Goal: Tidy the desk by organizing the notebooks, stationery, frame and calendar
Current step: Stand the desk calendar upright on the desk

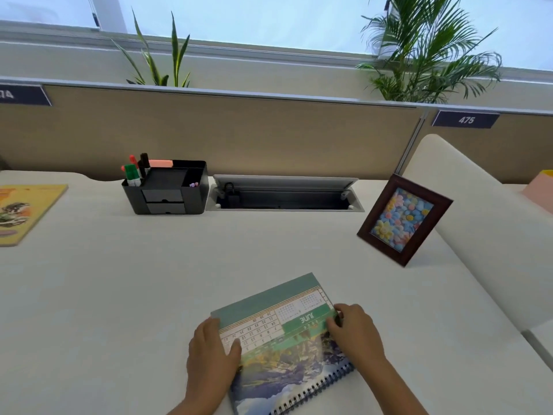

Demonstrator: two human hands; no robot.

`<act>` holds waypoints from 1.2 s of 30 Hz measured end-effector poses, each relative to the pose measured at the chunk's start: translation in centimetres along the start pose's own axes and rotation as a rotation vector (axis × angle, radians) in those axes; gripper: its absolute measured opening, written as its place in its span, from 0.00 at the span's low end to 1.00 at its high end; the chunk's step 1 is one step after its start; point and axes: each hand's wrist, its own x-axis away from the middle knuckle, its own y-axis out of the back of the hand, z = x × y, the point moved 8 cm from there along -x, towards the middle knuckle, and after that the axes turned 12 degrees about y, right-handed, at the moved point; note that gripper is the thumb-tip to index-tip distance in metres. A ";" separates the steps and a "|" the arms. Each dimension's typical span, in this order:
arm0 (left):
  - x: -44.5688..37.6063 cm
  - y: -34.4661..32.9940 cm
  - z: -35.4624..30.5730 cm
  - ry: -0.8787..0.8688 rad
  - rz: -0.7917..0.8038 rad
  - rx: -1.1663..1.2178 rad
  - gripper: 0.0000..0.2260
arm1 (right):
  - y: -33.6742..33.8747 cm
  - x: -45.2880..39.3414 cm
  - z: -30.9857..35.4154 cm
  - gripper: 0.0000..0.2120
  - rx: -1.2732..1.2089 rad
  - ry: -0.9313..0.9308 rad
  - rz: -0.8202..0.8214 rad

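Near the front edge of the pale worktop [119, 295] lies a spiral-bound desk calendar [287, 348] with a teal page, a June grid and a mountain photograph, its wire binding toward the person. Both hands grasp it: the left hand [211, 351] holds the left edge in its grip, thumb lying on the date grid, while the right hand [356, 333] pinches the right edge with curled fingers. Farther back, a dark wooden picture frame [405, 220] showing pastel flowers stands tilted at the right. A black plastic desk organizer [167, 190] holding green, red and black markers [134, 172] sits at the rear left, just beside an open cable tray [284, 194]. At the far left edge lies a yellow notebook [24, 211], well apart from the calendar.
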 end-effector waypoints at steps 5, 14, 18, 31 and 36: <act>1.9 0.0 2.7 0.202 0.081 0.240 0.22 | -0.6 0.5 2.2 0.15 0.038 -0.045 0.102; -0.6 5.8 2.7 0.174 0.154 0.467 0.14 | 1.0 1.3 8.1 0.14 -0.236 0.022 0.091; -2.5 8.7 2.8 0.223 0.245 0.547 0.09 | 1.7 0.6 9.3 0.14 -0.361 0.011 0.061; -1.8 16.5 0.3 0.418 0.425 1.086 0.23 | 8.0 0.5 13.6 0.22 -0.687 -0.040 -0.173; -2.6 17.2 0.1 0.461 0.512 1.201 0.28 | 9.8 0.7 14.4 0.20 -0.717 -0.030 -0.214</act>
